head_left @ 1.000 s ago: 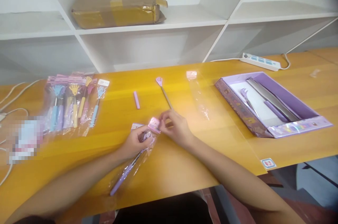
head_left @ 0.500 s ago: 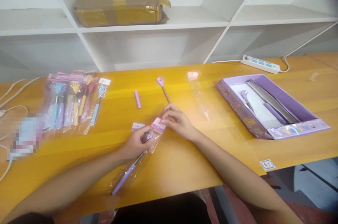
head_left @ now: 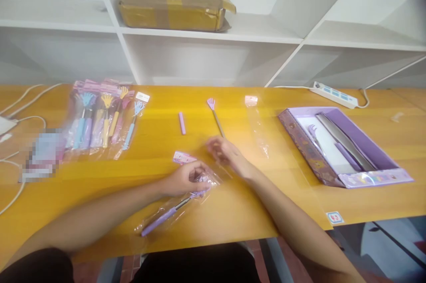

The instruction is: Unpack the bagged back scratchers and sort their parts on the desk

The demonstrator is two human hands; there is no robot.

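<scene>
My left hand closes on a clear plastic bag near the head of a purple back scratcher. The scratcher slants toward the table's front edge, handle end nearest me. My right hand is to the right of the bag, its curled fingers smeared by motion; whether they touch the bag's corner I cannot tell. Just beyond that hand lies a scratcher rod with a pink-purple claw, its lower end at the fingers. A loose lilac handle tube lies left of it. A printed header card shows behind my left hand.
Bagged back scratchers in several colours lie at the left. A flat empty-looking plastic bag lies right of centre. A purple box holds scratcher parts. Behind are a power strip and a shelf with a taped carton.
My right hand has come away from the bag's header card and is moving. The bagged scratcher's claw end has swung lower and to the right. The camera view has shifted left.
</scene>
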